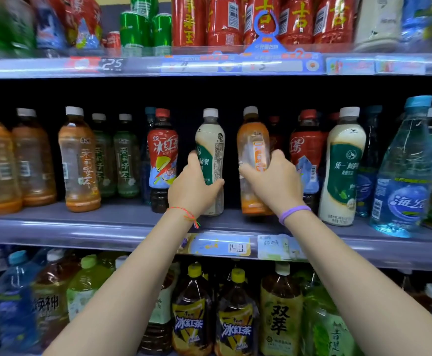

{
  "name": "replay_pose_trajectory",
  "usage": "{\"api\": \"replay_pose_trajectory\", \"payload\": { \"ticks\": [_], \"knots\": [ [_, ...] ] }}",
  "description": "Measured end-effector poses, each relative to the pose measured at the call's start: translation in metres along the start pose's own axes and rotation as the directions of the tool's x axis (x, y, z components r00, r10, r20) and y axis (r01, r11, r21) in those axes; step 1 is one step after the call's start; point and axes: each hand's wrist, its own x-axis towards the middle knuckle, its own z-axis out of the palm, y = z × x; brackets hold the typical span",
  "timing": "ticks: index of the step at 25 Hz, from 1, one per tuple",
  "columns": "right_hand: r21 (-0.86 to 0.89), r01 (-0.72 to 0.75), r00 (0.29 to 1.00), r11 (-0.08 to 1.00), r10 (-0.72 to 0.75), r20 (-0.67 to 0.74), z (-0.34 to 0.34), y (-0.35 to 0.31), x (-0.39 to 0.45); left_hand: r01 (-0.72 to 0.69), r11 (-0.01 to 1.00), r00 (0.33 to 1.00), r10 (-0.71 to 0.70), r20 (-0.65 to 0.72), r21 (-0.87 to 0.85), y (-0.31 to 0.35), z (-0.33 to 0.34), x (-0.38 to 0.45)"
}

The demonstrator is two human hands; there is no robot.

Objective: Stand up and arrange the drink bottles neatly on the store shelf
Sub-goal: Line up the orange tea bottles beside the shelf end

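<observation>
Broadly, three tiers of a store shelf (pixel 86 227) fill the view, with the middle tier holding a row of upright drink bottles. At the far right of that tier stands a large clear blue water bottle (pixel 406 170) with a blue cap. Left of it is a cream milk-tea bottle (pixel 344 165) with a green label and white cap, then a red iced-tea bottle (pixel 306 150) partly hidden behind the right arm. At the left end stand several amber tea bottles (pixel 78 160) with white caps, and beside them two green tea bottles (pixel 126 155) set further back.

In the middle, the left hand (pixel 193 187) grips a second cream bottle (pixel 211 140), green-labelled and white-capped, upright near the shelf's front edge, fingers curled round its lower body. Just left of it a red-capped iced-tea bottle (pixel 162 155) stands touching the hand. The right hand (pixel 274 181) clasps an orange-labelled bottle (pixel 253 145) with pale contents and a white cap, also upright near the front edge.

A red string bracelet (pixel 186 214) circles the left wrist; a purple band (pixel 293 211) circles the right.
</observation>
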Motion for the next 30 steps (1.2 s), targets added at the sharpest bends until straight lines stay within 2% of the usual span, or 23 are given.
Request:
{"api": "replay_pose_trajectory", "payload": {
  "ticks": [2, 4, 5, 6, 8, 11, 13, 14, 15, 17, 20, 23, 27, 28, 30],
  "knots": [
    [0.151, 0.025, 0.999, 0.988, -0.029, 0.026, -0.018, -0.006, -0.005, 0.034, 0.999, 0.994, -0.035, 0.101, 0.013, 0.003, 0.001, 0.001],
    [0.322, 0.006, 0.997, 0.947, -0.03, 0.072, -0.029, -0.016, -0.009, 0.061, 0.988, 0.981, -0.033, 0.193, -0.14, 0.007, 0.002, 0.003],
    [0.398, -0.011, 0.994, 0.917, -0.033, 0.104, -0.031, -0.021, -0.011, 0.052, 0.979, 0.983, -0.015, 0.184, -0.197, 0.007, -0.001, 0.003],
    [0.457, -0.026, 0.989, 0.889, -0.042, 0.139, -0.03, -0.027, -0.016, 0.03, 0.973, 0.993, -0.003, 0.118, -0.227, 0.004, -0.007, 0.002],
    [0.514, -0.015, 0.978, 0.858, -0.093, 0.185, -0.018, -0.04, -0.026, -0.012, 0.975, 0.992, -0.016, -0.124, -0.222, -0.011, -0.026, 0.001],
    [0.567, 0.01, 0.965, 0.824, -0.156, 0.21, 0.017, -0.066, -0.043, -0.051, 0.998, 0.878, 0.034, -0.477, -0.023, -0.059, -0.057, 0.0],
    [0.58, 0.04, 0.96, 0.813, -0.193, 0.205, 0.043, -0.085, -0.054, 0.005, 0.997, 0.796, 0.039, -0.604, 0.071, -0.094, -0.075, 0.002],
    [0.585, 0.053, 0.955, 0.809, -0.213, 0.207, 0.057, -0.099, -0.059, 0.051, 0.996, 0.778, 0.01, -0.628, 0.079, -0.112, -0.087, 0.006],
    [0.592, 0.069, 0.948, 0.803, -0.237, 0.211, 0.068, -0.108, -0.063, 0.105, 0.991, 0.783, -0.031, -0.621, 0.083, -0.123, -0.095, 0.008],
    [0.599, 0.08, 0.941, 0.797, -0.259, 0.219, 0.093, -0.134, -0.069, 0.168, 0.977, 0.848, -0.075, -0.525, 0.132, -0.149, -0.11, 0.017],
    [0.571, 0.085, 0.948, 0.816, -0.243, 0.206, 0.129, -0.168, -0.074, 0.159, 0.972, 0.94, -0.096, -0.328, 0.171, -0.182, -0.127, 0.03],
    [0.487, 0.085, 0.961, 0.869, -0.2, 0.189, 0.165, -0.19, -0.074, 0.168, 0.975, 0.974, -0.142, -0.174, 0.143, -0.216, -0.14, 0.043],
    [0.401, 0.039, 0.963, 0.915, -0.141, 0.229, 0.206, -0.206, -0.075, 0.124, 0.981, 0.979, -0.096, -0.18, 0.15, -0.25, -0.158, 0.049],
    [0.384, 0.031, 0.961, 0.923, -0.133, 0.243, 0.213, -0.211, -0.074, 0.088, 0.98, 0.98, -0.053, -0.192, 0.179, -0.256, -0.162, 0.047],
    [0.384, 0.022, 0.945, 0.923, -0.144, 0.294, 0.222, -0.222, -0.074, -0.044, 0.952, 0.961, 0.124, -0.249, 0.302, -0.267, -0.164, 0.037]
  ]
}}
